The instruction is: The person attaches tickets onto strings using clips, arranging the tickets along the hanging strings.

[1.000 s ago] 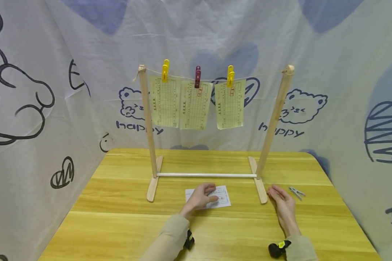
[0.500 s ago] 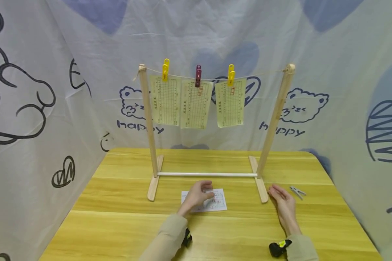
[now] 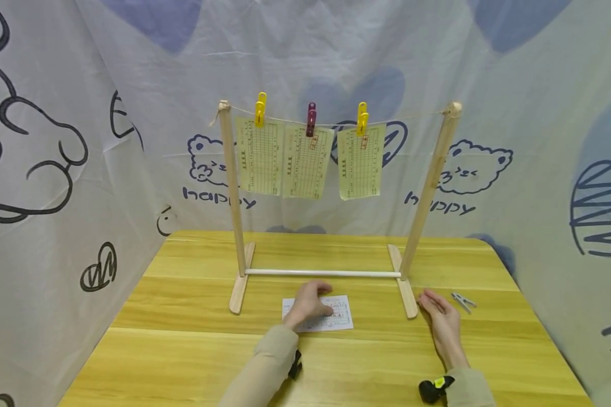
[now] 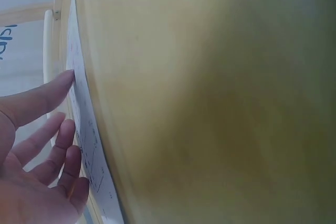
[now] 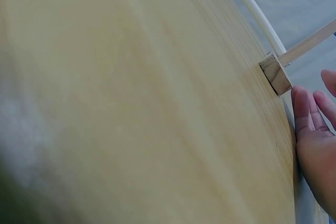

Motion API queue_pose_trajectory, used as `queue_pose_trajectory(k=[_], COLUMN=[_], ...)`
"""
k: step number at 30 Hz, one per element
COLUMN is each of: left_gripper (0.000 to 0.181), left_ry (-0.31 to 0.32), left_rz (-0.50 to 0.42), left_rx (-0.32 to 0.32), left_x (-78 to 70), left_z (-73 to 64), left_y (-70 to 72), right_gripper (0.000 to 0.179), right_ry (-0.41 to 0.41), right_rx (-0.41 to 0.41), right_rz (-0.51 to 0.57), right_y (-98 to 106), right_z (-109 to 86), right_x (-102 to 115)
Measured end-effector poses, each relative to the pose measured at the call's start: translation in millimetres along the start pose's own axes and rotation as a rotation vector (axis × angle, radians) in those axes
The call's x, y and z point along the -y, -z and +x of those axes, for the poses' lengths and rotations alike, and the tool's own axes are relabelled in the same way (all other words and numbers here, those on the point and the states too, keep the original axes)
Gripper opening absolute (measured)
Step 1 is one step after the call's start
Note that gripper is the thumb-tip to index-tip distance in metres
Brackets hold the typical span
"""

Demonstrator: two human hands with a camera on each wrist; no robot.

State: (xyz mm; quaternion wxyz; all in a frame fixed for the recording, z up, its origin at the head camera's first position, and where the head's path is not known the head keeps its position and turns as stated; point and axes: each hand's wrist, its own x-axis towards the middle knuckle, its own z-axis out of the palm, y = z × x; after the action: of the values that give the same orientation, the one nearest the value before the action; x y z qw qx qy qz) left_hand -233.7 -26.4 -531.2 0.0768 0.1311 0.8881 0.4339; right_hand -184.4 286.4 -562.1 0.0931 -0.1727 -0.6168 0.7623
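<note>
A white printed slip of paper (image 3: 339, 316) lies flat on the table in front of the rack's white crossbar. Over it is my left hand (image 3: 308, 303), fingers loosely bent and thumb apart; in the left wrist view its fingertips (image 4: 72, 75) come right at the paper's surface. My right hand (image 3: 442, 322) rests on the table beside the rack's right foot (image 3: 406, 294), fingers relaxed and holding nothing. A grey clothespin (image 3: 463, 301) lies just right of that hand.
Behind the hands stands a wooden rack (image 3: 427, 186) with a string across its top. Three yellowish printed slips hang from it, including the middle slip (image 3: 306, 169), held by two yellow clips and a dark red clip (image 3: 311, 120). A printed curtain (image 3: 305, 51) surrounds the table (image 3: 183, 339).
The white slip has slid slightly left and toward me along with my left hand, mostly in the first half second. My right hand has stayed in place.
</note>
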Motion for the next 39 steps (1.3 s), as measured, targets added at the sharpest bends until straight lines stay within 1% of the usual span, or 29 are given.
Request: queue_pose_trajectory(k=[4, 6, 11, 15, 18, 24, 31, 34, 39], left_gripper=[0.052, 0.05, 0.05, 0.053, 0.051, 0.044, 0.045, 0.045, 0.044], left_ry=[0.036, 0.039, 0.016, 0.019, 0.029, 0.03, 0.009, 0.012, 0.036], left_rz=[0.032, 0.045, 0.077, 0.086, 0.093, 0.081, 0.094, 0.073, 0.013], left_rx=[-0.013, -0.012, 0.01, 0.018, 0.018, 0.014, 0.015, 0.018, 0.044], left_x=[1.6, 3.0, 4.7, 4.5, 3.6, 2.1, 4.5, 5.6, 7.7], left_z=[-2.4, -4.1, -6.4, -4.7, -4.0, -5.6, -7.7, -8.7, -10.2], left_y=[2.0, 4.0, 8.2, 6.9, 5.2, 4.1, 6.7, 8.3, 11.8], right_gripper=[0.053, 0.053, 0.052, 0.053, 0.052, 0.053, 0.052, 0.053, 0.053], right_ry=[0.002, -0.001, 0.004, 0.009, 0.004, 0.002, 0.003, -0.003, -0.004], right_rx=[-0.007, -0.009, -0.012, -0.01, -0.009, -0.011, -0.009, -0.005, -0.002], right_rz=[-0.003, 0.002, -0.008, -0.011, -0.003, -0.01, -0.016, -0.017, -0.024], right_y=[0, 0, 1, 1, 0, 0, 0, 0, 0], right_z=[0.3, 0.5, 0.7, 0.7, 0.6, 0.6, 1.4, 1.2, 0.2], right_x=[0, 0, 0, 0, 0, -1, -2, -1, 0])
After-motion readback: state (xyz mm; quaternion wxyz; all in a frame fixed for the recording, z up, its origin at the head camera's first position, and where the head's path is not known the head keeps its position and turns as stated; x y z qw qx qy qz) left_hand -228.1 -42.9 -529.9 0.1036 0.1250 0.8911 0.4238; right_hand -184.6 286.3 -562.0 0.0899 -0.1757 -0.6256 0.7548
